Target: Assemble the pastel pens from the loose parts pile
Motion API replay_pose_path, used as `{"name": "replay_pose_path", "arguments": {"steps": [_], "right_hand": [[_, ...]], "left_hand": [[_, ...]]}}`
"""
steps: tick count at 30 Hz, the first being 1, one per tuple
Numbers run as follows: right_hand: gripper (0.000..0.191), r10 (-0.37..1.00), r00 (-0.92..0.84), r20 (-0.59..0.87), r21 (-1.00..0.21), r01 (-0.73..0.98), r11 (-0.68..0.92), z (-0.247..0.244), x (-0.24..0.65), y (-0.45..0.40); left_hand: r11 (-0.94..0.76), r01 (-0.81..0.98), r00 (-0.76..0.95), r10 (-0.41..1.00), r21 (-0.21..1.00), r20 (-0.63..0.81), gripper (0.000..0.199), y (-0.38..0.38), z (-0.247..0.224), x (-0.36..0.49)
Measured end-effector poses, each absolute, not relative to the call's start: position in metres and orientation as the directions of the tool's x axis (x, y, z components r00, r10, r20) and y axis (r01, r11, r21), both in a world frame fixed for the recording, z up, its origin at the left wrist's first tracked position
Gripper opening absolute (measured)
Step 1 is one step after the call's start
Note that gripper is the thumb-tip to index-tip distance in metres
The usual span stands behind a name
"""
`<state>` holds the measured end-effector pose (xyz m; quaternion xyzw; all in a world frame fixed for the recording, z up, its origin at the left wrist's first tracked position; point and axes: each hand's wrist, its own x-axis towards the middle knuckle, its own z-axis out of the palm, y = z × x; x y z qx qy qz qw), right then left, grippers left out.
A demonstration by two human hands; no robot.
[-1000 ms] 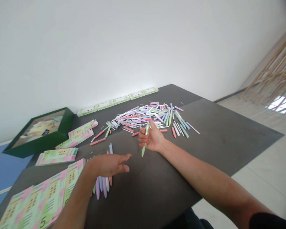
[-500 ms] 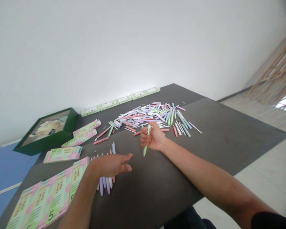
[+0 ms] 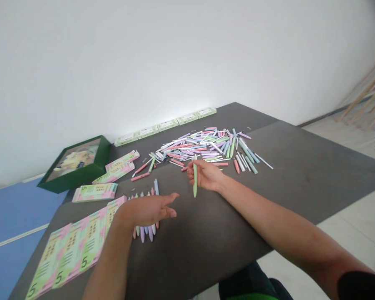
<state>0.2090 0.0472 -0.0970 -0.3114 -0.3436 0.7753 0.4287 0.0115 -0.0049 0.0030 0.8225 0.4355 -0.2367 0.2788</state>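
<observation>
A light green pen (image 3: 195, 183) is held upright, tip down, in the fingers of my right hand (image 3: 207, 175), just in front of the big heap. My left hand (image 3: 154, 209) hovers with fingers apart and nothing in them. Under and behind it lies a row of pastel pens (image 3: 150, 234), its middle hidden by the hand. The heap of loose pens and thin white sticks (image 3: 202, 146) in pink, purple, blue, green and white spreads beyond my right hand.
Several printed pink-and-green boxes (image 3: 71, 250) lie at the left of the dark table (image 3: 218, 241). More pink boxes (image 3: 121, 162) lie near a dark green bin (image 3: 77, 162) holding packaging. Pale green boxes (image 3: 167, 125) line the wall. Wooden slats (image 3: 367, 100) stand at right.
The view has shifted, so the table contents appear further right and slightly higher. The green pen now stands more upright, and more of it shows as my right hand's grip has turned.
</observation>
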Motion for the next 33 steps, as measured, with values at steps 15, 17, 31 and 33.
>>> {"name": "replay_pose_path", "arguments": {"steps": [15, 17, 31, 33], "right_hand": [[0.016, 0.975, -0.217, -0.044, -0.847, 0.526, 0.079, -0.118, 0.13, 0.059], [0.027, 0.972, -0.233, -0.01, -0.782, 0.608, 0.138, -0.118, 0.115, 0.059], [0.048, 0.899, -0.422, 0.115, -0.463, 0.778, 0.424, -0.13, 0.075, 0.013], [0.05, 0.897, -0.426, 0.114, -0.454, 0.781, 0.429, -0.131, 0.075, 0.005]], "left_hand": [[-0.369, 0.906, 0.408, 0.639, 0.205, -0.652, 0.061, -0.062, 0.012, -0.042], [-0.356, 0.9, 0.43, 0.631, 0.251, -0.645, 0.06, -0.069, 0.009, -0.046], [-0.373, 0.889, 0.455, 0.642, 0.267, -0.617, 0.056, -0.095, -0.006, -0.05], [-0.38, 0.886, 0.459, 0.648, 0.265, -0.608, 0.055, -0.097, -0.012, -0.052]]}}
